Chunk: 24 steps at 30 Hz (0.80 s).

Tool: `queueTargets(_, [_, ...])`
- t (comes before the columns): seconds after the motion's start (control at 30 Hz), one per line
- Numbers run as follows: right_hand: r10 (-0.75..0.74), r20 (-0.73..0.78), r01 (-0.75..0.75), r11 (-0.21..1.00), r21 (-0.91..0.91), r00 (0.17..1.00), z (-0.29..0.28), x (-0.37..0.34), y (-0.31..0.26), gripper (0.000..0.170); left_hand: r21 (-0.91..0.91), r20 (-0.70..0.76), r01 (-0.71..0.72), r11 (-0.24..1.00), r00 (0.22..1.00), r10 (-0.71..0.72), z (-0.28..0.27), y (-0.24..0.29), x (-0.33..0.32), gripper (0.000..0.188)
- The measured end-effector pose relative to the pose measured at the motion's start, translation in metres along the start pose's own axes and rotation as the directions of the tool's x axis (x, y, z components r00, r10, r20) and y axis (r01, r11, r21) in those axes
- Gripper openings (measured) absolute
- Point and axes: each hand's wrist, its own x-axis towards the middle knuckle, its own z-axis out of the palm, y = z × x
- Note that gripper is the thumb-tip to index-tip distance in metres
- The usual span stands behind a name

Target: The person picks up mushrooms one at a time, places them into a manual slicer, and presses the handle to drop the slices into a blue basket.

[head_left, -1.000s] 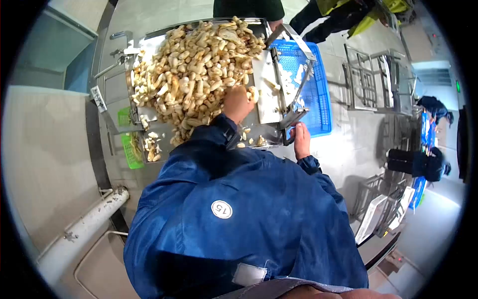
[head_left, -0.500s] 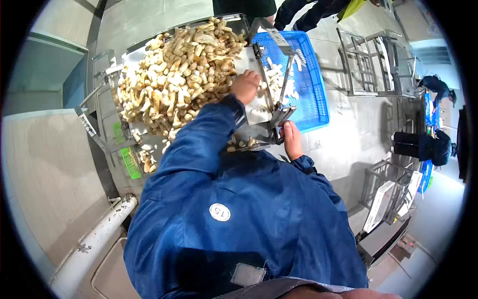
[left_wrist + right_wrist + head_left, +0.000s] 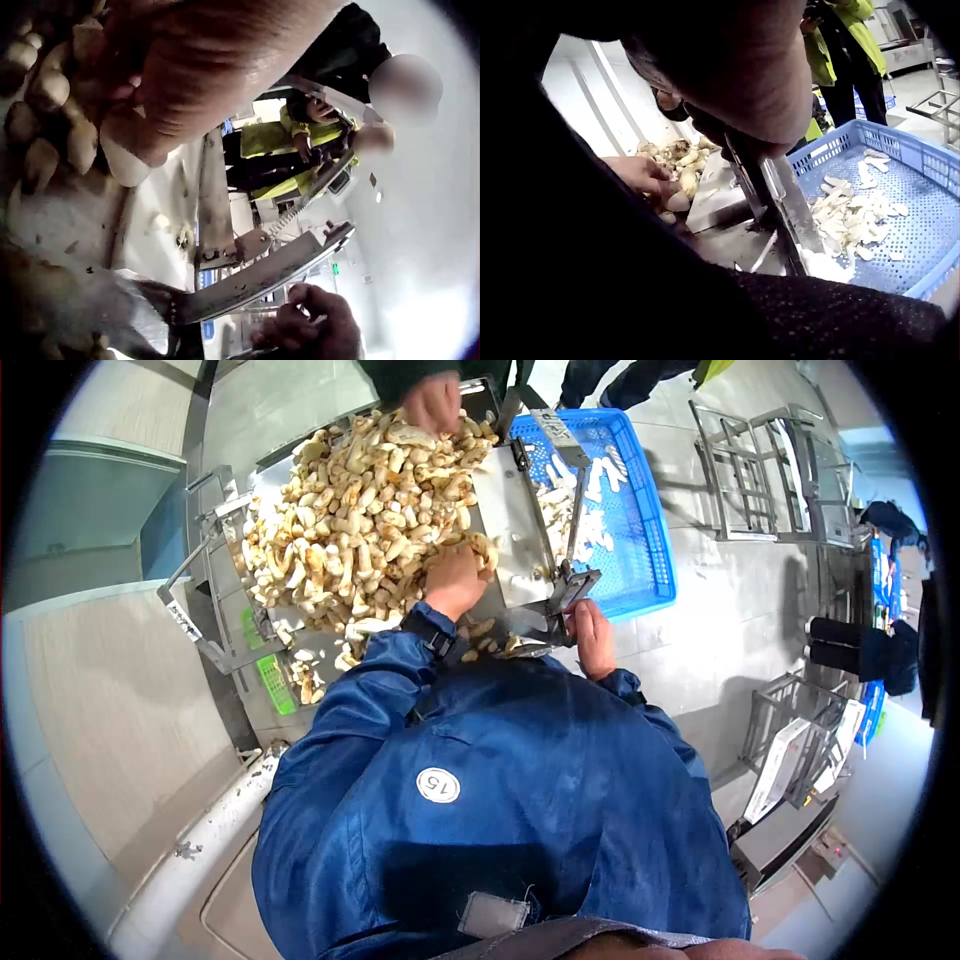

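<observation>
Mushroom pile (image 3: pixel 350 520) heaped at left. Left hand (image 3: pixel 456 578) at its right flank, fingers closed on one mushroom (image 3: pixel 485 552). A heap this steep may shed pieces onto the white board (image 3: pixel 512 550) if that one is dragged out roughly. Board just right of the hand; lever-arm cutter (image 3: pixel 577 515) along its right side. Right hand (image 3: pixel 593 643) grips the cutter's handle (image 3: pixel 575 590). Main hazard, in my judgement: a cut fingertip, if the lever drops while the left hand crowds the blade line. Blue basket (image 3: pixel 655 575) beyond; slices could miss it if it is nudged away.

Views: left wrist gives the held mushroom's pale rounded end, largely masked from the head. Head shows another person's hand (image 3: pixel 433 403) in the pile, not made out from left wrist. Right wrist shows slices (image 3: pixel 855 217) individually, scattered over the basket's perforated floor.
</observation>
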Motion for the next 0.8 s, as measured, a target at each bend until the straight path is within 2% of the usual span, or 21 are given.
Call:
queueTargets(0.07, [-0.025,0.005,0.025,0.999,-0.038,1.0,-0.003,0.001,0.008,0.033,-0.114,0.129,0.146,0.983,0.983,-0.131,-0.016,0.006,0.0,0.065])
queueTargets(0.1, [-0.029,0.003,0.029,0.999,-0.035,1.0,-0.002,0.001,0.008,0.033,-0.145,0.108,0.141,0.979,0.986,-0.126,-0.004,-0.003,0.005,0.072])
queueTargets(0.2, [-0.004,0.013,0.005,1.0,-0.027,1.0,0.0,-0.001,0.002,0.032,-0.091,0.149,0.033,0.995,0.989,-0.019,0.002,-0.005,0.007,0.074])
queueTargets(0.23, [-0.005,0.019,0.006,1.0,-0.025,1.0,-0.001,0.0,0.004,0.032,-0.086,0.093,0.042,0.995,0.995,-0.034,0.003,-0.001,0.003,0.076])
queueTargets(0.33, [-0.032,0.016,0.033,0.998,-0.056,0.999,-0.004,0.002,0.007,0.031,-0.348,0.179,0.068,0.935,0.984,-0.005,-0.014,0.003,0.002,0.078])
queueTargets(0.37, [-0.023,0.018,0.024,0.999,-0.042,1.0,-0.005,0.001,0.008,0.031,-0.612,0.138,0.061,0.788,0.99,0.03,-0.007,-0.004,0.002,0.077])
queueTargets(0.4, [-0.014,0.024,0.015,1.0,-0.026,1.0,-0.004,0.0,0.008,0.031,-0.83,0.243,0.2,0.52,0.97,0.015,-0.036,0.01,-0.009,0.072])
queueTargets(0.43, [-0.072,-0.003,0.071,0.996,-0.049,0.997,-0.003,-0.001,0.007,0.03,-0.856,0.286,0.247,0.455,0.958,0.018,-0.048,0.012,-0.011,0.071])
queueTargets(0.47, [-0.064,0.005,0.064,0.997,-0.041,0.998,-0.002,0.0,0.007,0.031,-0.875,0.327,0.293,0.386,0.945,0.023,-0.055,0.01,-0.012,0.071])
queueTargets(0.5, [-0.057,0.014,0.058,0.998,-0.035,0.998,-0.003,0.0,0.007,0.031,-0.76,0.244,0.164,0.629,0.969,0.043,-0.055,0.006,-0.011,0.07])
queueTargets(0.53, [-0.051,0.024,0.051,0.998,-0.03,0.998,-0.004,0.001,0.007,0.031,-0.575,0.168,0.027,0.818,0.982,0.085,-0.055,0.001,-0.01,0.07])
queueTargets(0.57, [-0.053,0.029,0.053,0.998,-0.02,0.998,-0.004,0.001,0.006,0.031,-0.336,0.104,-0.104,0.936,0.984,0.147,-0.054,-0.003,-0.008,0.069])
queueTargets(0.67, [-0.045,0.04,0.045,0.999,0.0,0.998,-0.004,0.0,0.008,0.031,-0.037,0.143,-0.185,0.982,0.972,0.188,-0.048,-0.014,-0.011,0.069])
queueTargets(0.8, [-0.02,0.046,0.019,1.0,0.004,0.999,-0.005,-0.001,0.002,0.03,0.087,-0.096,-0.26,0.962,0.959,0.268,-0.065,-0.019,-0.033,0.061])
